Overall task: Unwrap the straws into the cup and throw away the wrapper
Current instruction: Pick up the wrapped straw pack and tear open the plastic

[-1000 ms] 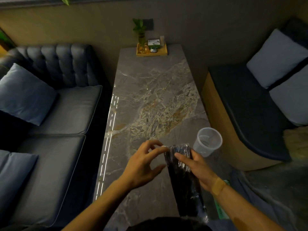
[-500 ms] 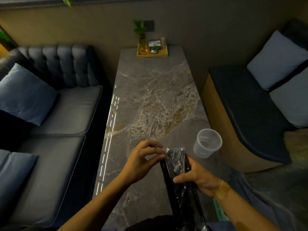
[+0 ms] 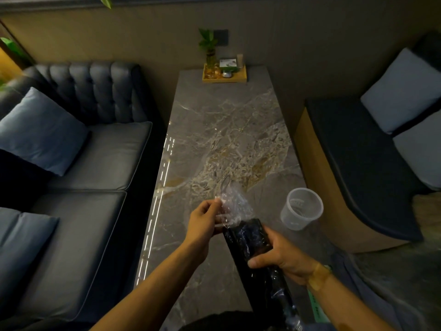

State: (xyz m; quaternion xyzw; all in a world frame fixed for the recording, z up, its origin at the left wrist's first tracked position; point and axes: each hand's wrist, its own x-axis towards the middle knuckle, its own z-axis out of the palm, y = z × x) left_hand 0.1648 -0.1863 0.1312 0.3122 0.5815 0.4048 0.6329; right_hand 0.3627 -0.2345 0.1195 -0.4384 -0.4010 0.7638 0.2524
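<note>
A long bundle of black straws (image 3: 250,240) in clear plastic is held over the near end of the marble table (image 3: 224,130). My right hand (image 3: 284,256) grips the bundle around its middle. My left hand (image 3: 202,223) pinches the loose clear wrapper (image 3: 235,204), which stands open and crumpled above the bundle's top end. A clear plastic cup (image 3: 301,209) stands upright on the table just right of the bundle, with nothing in it.
A yellow tray (image 3: 224,75) with a small plant and a few small items sits at the table's far end. A dark sofa (image 3: 78,163) with blue cushions lines the left side. A cushioned bench (image 3: 358,168) runs along the right.
My left hand has pulled the wrapper's top up and open, so clear plastic now stands free above the straws. My right hand has slid lower down the bundle.
</note>
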